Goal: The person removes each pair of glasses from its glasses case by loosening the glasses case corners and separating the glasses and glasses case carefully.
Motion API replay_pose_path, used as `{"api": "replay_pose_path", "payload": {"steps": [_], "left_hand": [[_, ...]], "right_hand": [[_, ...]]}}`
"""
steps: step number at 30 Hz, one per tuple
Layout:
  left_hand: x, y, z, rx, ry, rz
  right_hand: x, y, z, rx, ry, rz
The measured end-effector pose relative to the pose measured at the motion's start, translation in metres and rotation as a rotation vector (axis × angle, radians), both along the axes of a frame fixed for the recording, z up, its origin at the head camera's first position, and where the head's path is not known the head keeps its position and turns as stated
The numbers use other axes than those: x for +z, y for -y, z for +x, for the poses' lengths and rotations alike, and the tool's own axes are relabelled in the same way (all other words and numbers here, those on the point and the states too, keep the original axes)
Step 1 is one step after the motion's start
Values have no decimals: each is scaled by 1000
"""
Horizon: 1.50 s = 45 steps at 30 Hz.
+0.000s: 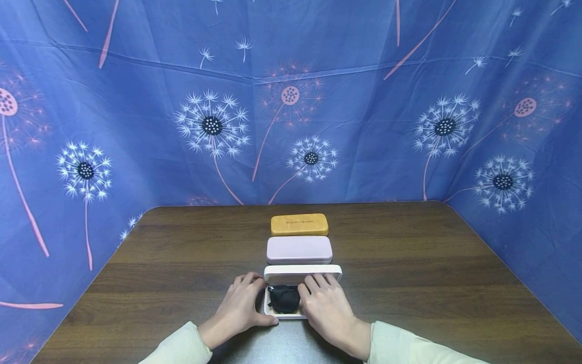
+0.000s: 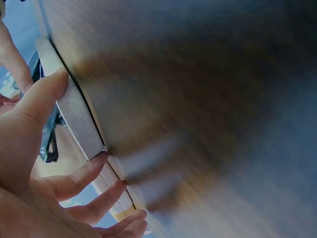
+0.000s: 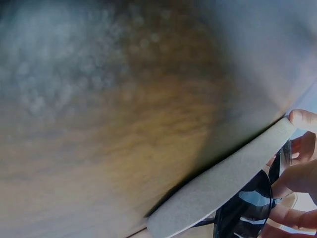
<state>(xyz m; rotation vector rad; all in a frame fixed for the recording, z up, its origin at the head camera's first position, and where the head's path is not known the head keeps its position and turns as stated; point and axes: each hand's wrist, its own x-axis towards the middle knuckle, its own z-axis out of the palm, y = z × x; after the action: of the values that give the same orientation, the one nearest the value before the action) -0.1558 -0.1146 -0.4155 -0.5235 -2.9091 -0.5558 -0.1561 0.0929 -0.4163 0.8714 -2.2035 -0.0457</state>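
A white glasses case (image 1: 302, 270) lies with its lid raised on the table. Black sunglasses (image 1: 284, 299) lie in its lower half; their dark glossy lenses (image 3: 255, 203) show in the right wrist view. My left hand (image 1: 242, 303) grips the case's left end, the thumb on the front wall (image 2: 74, 109) and the other fingers round the side. Over the right part of the case, my right hand (image 1: 328, 311) bends down and its fingers hold the sunglasses near their right side. That hand hides the case's front right corner in the head view.
Directly behind the white case sits a closed pale lilac glasses case (image 1: 299, 250). A closed yellow case (image 1: 299, 224) with small lettering stands behind that one. The brown wooden table (image 1: 182, 263) is bordered by a blue dandelion-patterned cloth (image 1: 364, 126) at the back and sides.
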Motion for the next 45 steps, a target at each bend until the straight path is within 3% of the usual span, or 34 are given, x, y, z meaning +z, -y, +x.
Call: {"api": "replay_pose_path", "payload": {"steps": [17, 33, 45], "left_hand": [[0, 0, 1, -4, -22, -3], [0, 0, 0, 2, 4, -7], [-1, 0, -1, -5, -9, -7]], "right_hand": [[13, -9, 3, 56, -88, -49], [32, -30, 12, 79, -8, -53], [43, -47, 7, 50, -43, -112]]}}
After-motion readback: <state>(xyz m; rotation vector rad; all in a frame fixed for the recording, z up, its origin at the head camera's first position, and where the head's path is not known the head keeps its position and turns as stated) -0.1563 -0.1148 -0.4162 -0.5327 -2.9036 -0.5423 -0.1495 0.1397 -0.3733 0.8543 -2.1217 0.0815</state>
